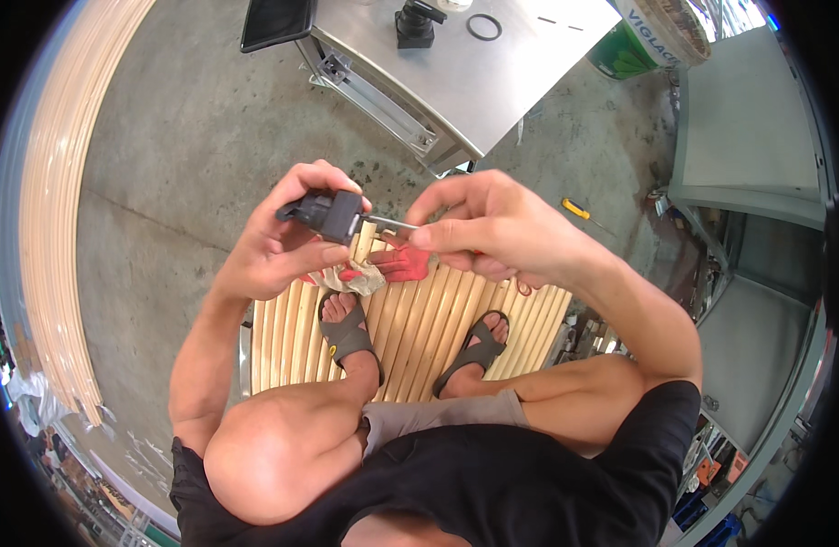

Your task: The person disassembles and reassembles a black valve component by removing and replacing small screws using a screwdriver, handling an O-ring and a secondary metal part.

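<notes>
My left hand (278, 232) is closed around a small black part (336, 215) with a square block at one end and a rounded, knob-like section at the other. The block faces right. My right hand (479, 228) pinches a thin metal rod (388, 221) between thumb and fingers. The rod's far end meets the block's face or lies just in front of it; I cannot tell which. Whether the rod has a handle is hidden in my palm. Below the hands, a red and off-white work glove (403, 262) lies on the slatted wooden surface (410, 337).
A metal table (492, 91) ahead carries a similar black part (416, 27) and a black ring (483, 27). A yellow-handled screwdriver (575, 209) lies on the concrete floor. Grey metal cabinets (752, 118) stand right, near a bucket (652, 41). Long pale strips (50, 182) are stacked left.
</notes>
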Demonstrator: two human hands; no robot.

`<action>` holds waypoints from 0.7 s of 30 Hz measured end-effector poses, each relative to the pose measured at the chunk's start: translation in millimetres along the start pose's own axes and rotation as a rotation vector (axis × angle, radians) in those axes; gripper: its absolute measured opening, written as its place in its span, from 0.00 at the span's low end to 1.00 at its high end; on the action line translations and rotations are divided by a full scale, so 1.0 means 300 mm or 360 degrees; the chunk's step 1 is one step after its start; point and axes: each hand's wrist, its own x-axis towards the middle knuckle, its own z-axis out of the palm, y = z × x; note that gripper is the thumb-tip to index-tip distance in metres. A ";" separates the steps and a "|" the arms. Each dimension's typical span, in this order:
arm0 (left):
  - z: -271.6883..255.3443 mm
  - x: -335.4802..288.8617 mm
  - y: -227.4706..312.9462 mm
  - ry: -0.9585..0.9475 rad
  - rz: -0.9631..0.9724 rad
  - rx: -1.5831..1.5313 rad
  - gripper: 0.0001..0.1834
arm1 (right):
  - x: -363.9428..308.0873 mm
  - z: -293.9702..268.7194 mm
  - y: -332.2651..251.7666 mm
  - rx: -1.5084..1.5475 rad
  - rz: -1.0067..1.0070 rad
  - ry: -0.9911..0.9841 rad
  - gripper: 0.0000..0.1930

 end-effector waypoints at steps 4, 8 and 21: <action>0.023 -0.002 -0.003 0.0116 -0.0100 -0.0163 0.29 | 0.027 0.022 0.099 -0.1053 -0.1203 0.0430 0.09; 0.026 0.003 0.020 0.0095 -0.0058 -0.0130 0.29 | -0.023 0.038 0.071 -0.2176 -0.1720 0.0770 0.18; -0.009 -0.001 0.009 0.0069 -0.0019 -0.0068 0.30 | 0.034 0.010 0.010 0.0188 -0.0116 -0.0032 0.09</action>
